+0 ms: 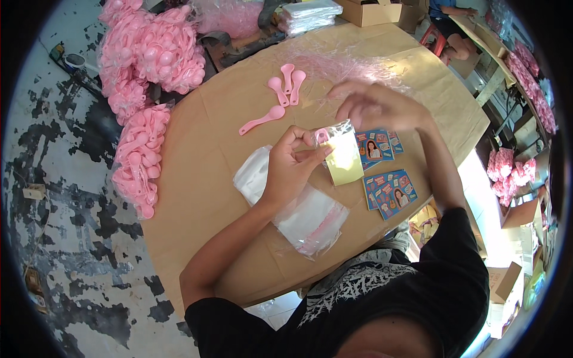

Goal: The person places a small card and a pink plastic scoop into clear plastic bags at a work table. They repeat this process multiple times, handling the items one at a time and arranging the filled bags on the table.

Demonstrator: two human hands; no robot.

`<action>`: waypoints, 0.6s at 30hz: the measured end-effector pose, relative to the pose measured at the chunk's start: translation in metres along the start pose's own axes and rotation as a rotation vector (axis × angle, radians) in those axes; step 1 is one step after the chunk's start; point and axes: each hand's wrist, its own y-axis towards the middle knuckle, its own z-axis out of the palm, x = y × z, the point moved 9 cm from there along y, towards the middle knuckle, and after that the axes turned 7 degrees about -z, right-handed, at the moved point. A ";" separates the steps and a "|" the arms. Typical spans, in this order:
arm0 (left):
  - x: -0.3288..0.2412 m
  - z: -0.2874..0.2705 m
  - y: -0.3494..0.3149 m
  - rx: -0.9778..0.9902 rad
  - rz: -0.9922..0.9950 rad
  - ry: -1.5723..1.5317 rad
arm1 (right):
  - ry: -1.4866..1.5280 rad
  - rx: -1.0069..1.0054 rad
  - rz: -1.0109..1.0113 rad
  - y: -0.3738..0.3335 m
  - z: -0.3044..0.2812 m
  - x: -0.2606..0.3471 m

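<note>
Between the fingertips of my left hand (290, 164) is a small clear plastic bag (346, 162), held by its top corner. A yellow card shows inside it, with the end of something pink near the pinched corner. My right hand (382, 107) is raised just beyond the bag, its fingers smeared by motion. Under my left wrist lies a stack of clear plastic bags (313, 221). To the right are blue printed cards (391, 194) in two small piles. Ahead, a pink scoop spoon (262, 120) lies apart from a cluster of three pink spoons (287, 83).
Brown paper covers the round-edged table (203, 155). Thin pink-tinted plastic strips (358, 68) are heaped at the far side. Large bags of pink spoons (143, 155) line the left edge. Behind stand plastic packs (309, 15) and a cardboard box (371, 12). Another person (456, 30) sits far right.
</note>
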 end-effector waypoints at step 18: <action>0.007 -0.003 0.002 0.023 -0.028 -0.065 | -0.562 0.070 0.633 -0.234 -0.090 0.035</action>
